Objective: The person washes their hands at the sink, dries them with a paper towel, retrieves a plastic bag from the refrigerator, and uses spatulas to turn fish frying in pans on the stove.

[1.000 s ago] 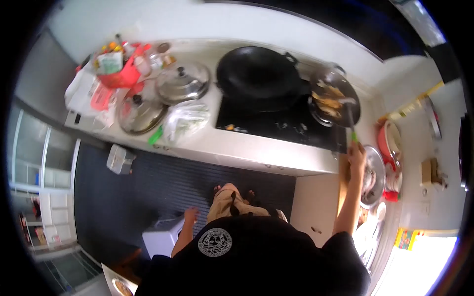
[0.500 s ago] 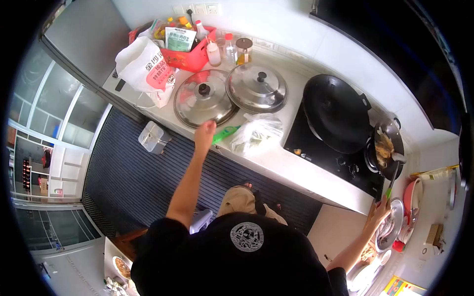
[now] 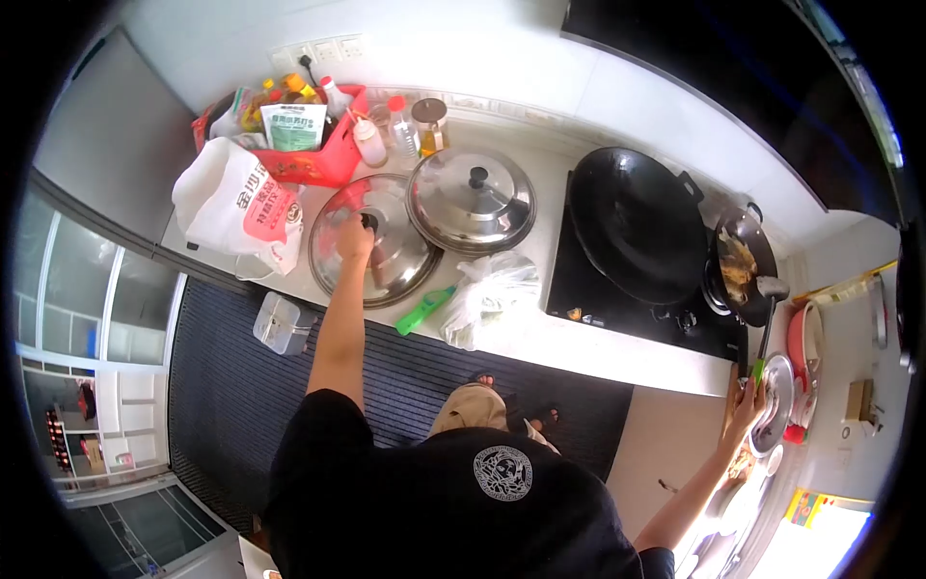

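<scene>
My left hand [image 3: 355,237] is closed on the black knob of the left steel lid [image 3: 391,253], which lies on the counter. A second steel lid [image 3: 471,203] overlaps its right side. At the right, my right hand [image 3: 747,403] grips the green handle of a spatula [image 3: 771,299], whose head rests at the edge of a small dark pan [image 3: 759,246]. Browned food [image 3: 737,268] lies in that pan. A large black wok [image 3: 637,224] sits on the stove beside it.
A red basket [image 3: 338,159] of bottles and a white bag [image 3: 231,198] stand at the back left. A green-handled tool [image 3: 422,311] and a plastic bag [image 3: 492,294] lie near the front edge. A metal bowl [image 3: 775,410] sits beyond my right hand.
My left hand has risen from beside my body, passed the counter's front edge and closed on the left lid's knob. My right hand still holds the spatula at the pan. The view has shifted.
</scene>
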### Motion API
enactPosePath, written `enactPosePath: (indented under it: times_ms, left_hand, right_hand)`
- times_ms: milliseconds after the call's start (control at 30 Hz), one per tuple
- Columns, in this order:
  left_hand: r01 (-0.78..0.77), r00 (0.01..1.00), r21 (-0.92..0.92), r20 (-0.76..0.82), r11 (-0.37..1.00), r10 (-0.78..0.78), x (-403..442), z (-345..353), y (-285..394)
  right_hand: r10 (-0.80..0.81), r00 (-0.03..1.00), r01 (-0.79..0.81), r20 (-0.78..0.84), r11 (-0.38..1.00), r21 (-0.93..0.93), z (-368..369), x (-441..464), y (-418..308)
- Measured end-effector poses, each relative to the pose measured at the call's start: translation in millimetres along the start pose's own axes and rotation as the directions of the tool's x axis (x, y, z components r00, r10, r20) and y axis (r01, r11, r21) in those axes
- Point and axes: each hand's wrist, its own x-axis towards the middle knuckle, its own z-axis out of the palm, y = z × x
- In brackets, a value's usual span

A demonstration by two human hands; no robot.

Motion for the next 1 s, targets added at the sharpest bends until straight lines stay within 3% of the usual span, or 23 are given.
enactPosePath:
  times_ms: [133, 167, 267, 300, 400, 467, 600, 733, 800, 867, 933, 967, 1000]
  left_hand:
    - [-0.021, 0.996, 0.027, -0.083, 0.999, 0.024, -6, -5, 4]
    - [-0.016, 0.997, 0.037, -0.079, 0.999, 0.019, -6, -4, 4]
    - [-0.037, 0.994, -0.001, -0.104, 0.999, 0.037, -6, 1, -3]
    - [-0.059, 0.992, -0.028, -0.114, 0.998, 0.056, -5, 4, -5]
    - [-0.090, 0.986, -0.121, -0.148, 0.989, 0.072, -4, 7, -11]
    - [-0.130, 0.985, -0.049, -0.122, 0.990, 0.123, -5, 1, -7]
    - [-0.130, 0.991, 0.061, 0.014, 0.990, 0.130, -2, -10, -3]
    - [-0.164, 0.986, 0.068, 0.019, 0.984, 0.164, 9, 6, -17]
    - [-0.214, 0.973, 0.149, -0.056, 0.965, 0.224, 7, 7, -16]
    - [-0.179, 0.982, 0.097, -0.046, 0.979, 0.184, 6, 9, -14]
    - [-0.162, 0.986, 0.083, -0.030, 0.983, 0.165, 8, 9, -17]
    - [-0.144, 0.989, 0.081, -0.008, 0.986, 0.145, 9, 8, -16]
    - [-0.134, 0.991, 0.086, 0.009, 0.987, 0.134, 10, 8, -14]
  right_hand:
    - [-0.024, 1.000, 0.024, -0.004, 0.999, -0.043, 5, -2, -5]
    - [0.020, 1.000, -0.019, -0.017, 0.998, 0.059, 6, 1, -1]
    - [-0.011, 1.000, 0.012, 0.020, 1.000, -0.024, 10, 9, 8]
    - [-0.091, 0.996, 0.091, 0.012, 0.990, -0.110, 15, 8, 5]
    - [0.012, 0.999, -0.012, -0.032, 1.000, 0.007, 21, 15, 15]
    - [0.001, 1.000, 0.003, 0.013, 0.970, -0.244, 23, 18, 12]
    - [0.007, 0.996, -0.027, -0.085, 0.971, -0.238, 32, 23, 18]
    - [-0.025, 0.996, -0.005, -0.088, 0.944, -0.331, 30, 23, 8]
    - [-0.051, 0.985, -0.022, -0.165, 0.911, -0.411, 40, 17, 1]
    - [0.082, 0.987, -0.134, -0.137, 0.893, -0.430, 35, 20, -6]
    - [0.067, 0.982, -0.135, -0.178, 0.902, -0.409, 40, 16, -8]
    - [-0.148, 0.963, 0.008, -0.226, 0.852, -0.523, 44, 18, 1]
    - [-0.103, 0.970, -0.023, -0.220, 0.863, -0.505, 41, 21, 8]
